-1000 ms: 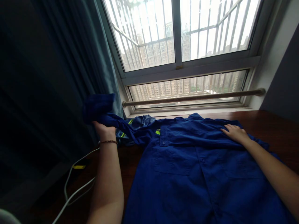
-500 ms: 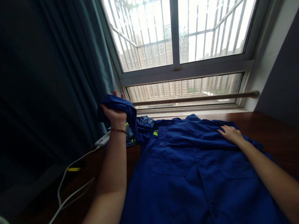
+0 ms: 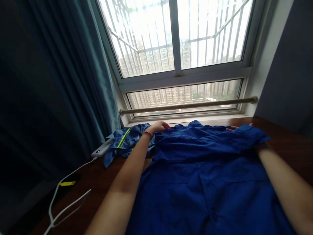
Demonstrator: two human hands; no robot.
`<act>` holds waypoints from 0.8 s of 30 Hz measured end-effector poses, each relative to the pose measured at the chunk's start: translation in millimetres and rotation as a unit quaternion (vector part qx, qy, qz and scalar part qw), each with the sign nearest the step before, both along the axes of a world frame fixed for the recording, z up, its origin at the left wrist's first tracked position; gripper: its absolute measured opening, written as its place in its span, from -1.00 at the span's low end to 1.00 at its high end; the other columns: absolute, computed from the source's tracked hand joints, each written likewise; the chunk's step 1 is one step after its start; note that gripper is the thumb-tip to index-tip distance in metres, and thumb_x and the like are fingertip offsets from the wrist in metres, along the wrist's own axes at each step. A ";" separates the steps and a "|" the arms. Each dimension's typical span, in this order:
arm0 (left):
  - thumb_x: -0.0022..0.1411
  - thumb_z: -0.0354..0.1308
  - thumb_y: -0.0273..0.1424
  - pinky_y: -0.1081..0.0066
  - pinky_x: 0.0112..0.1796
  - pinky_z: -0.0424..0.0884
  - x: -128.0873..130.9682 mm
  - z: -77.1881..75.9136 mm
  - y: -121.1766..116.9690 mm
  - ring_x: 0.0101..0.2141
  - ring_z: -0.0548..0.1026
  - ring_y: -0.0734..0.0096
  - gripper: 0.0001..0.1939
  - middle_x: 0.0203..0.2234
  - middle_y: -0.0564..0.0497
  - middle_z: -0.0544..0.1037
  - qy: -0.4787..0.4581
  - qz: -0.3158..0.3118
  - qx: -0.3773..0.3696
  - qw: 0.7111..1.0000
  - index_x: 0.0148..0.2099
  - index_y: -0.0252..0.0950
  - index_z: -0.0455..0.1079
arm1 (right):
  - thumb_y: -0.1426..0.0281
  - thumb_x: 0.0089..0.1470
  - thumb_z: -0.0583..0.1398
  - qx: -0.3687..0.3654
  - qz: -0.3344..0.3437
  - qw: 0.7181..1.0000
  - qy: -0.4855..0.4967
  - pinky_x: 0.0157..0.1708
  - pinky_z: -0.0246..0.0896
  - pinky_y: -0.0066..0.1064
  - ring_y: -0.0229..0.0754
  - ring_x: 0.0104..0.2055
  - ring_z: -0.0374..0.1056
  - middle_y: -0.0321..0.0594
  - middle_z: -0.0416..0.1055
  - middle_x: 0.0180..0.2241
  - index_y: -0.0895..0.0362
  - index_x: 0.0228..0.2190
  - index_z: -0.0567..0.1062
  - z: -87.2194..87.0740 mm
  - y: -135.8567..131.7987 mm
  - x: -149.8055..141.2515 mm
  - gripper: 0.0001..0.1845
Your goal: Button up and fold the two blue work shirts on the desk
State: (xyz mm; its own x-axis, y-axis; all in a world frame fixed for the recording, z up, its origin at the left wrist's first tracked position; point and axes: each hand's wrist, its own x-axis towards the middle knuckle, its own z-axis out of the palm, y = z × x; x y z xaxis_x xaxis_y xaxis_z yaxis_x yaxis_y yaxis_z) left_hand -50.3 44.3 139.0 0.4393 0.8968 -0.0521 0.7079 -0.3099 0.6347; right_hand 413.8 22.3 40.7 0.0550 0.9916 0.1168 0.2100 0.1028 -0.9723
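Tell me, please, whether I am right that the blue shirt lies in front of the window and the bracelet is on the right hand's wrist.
Not quite: the head view shows the bracelet on the left hand's wrist. The blue shirt does lie in front of the window.

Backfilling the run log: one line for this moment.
left hand: by far edge of blue shirt | right hand: partly covered by it | yellow-striped garment: left of shirt

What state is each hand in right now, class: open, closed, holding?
Left hand: fingers loosely bent by the button-front blue cloth shirt; grip unclear.
Right hand: mostly hidden under blue fabric; open or closed cannot be told.
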 end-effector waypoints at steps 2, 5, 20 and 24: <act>-0.08 0.11 -0.41 0.54 -0.55 0.30 -23.7 -23.8 4.0 -0.48 0.41 0.46 -0.61 -0.21 -0.06 0.48 0.028 -0.017 -0.024 0.999 -0.12 -0.32 0.40 | 0.14 0.11 -0.22 -0.011 0.052 0.992 0.119 -0.22 0.18 -0.19 -0.03 -0.08 0.27 0.14 0.26 -0.05 0.21 -0.16 0.34 -1.5 -8.7 17.5 -0.46; -0.06 0.12 -0.27 0.51 -0.48 0.31 -42.4 -57.0 9.4 -0.40 0.43 0.40 -0.58 -0.23 -0.04 0.49 0.028 -0.008 0.025 0.999 -0.12 -0.30 0.41 | 0.06 0.05 -0.15 -0.046 0.108 0.967 0.224 -0.17 0.17 -0.18 0.03 -0.01 0.21 0.12 0.17 0.03 0.17 -0.03 0.24 -6.1 -17.2 45.7 -0.40; 0.06 -0.02 -0.15 0.53 -0.39 0.25 -78.2 -101.0 26.7 -0.46 0.32 0.49 -0.66 -0.54 0.05 0.39 -0.180 0.280 0.268 0.904 -0.40 -0.35 0.32 | 0.59 -0.13 0.15 -0.140 0.047 0.986 0.082 -0.36 0.29 -0.46 -0.19 -0.36 0.38 -0.09 0.39 -0.17 0.12 -0.11 0.37 12.2 3.9 57.7 -0.54; 0.10 -0.07 -0.19 0.50 -0.36 0.24 -79.7 -101.9 27.1 -0.43 0.33 0.44 -0.69 -0.52 0.04 0.39 -0.119 0.271 0.258 0.920 -0.39 -0.33 0.32 | 0.65 -0.17 0.14 -0.184 -0.011 0.983 0.007 -0.51 0.26 -0.47 -0.25 -0.54 0.33 -0.05 0.46 -0.32 0.21 -0.16 0.41 0.9 13.2 43.3 -0.56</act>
State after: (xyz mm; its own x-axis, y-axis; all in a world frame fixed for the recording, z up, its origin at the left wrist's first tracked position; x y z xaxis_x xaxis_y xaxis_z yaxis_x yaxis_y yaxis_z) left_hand -130.0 71.5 37.1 -0.1354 0.8659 0.4816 0.7071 -0.2561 0.6591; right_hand 457.1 35.5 41.6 0.0758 0.9650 -0.2509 0.1955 -0.2611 -0.9453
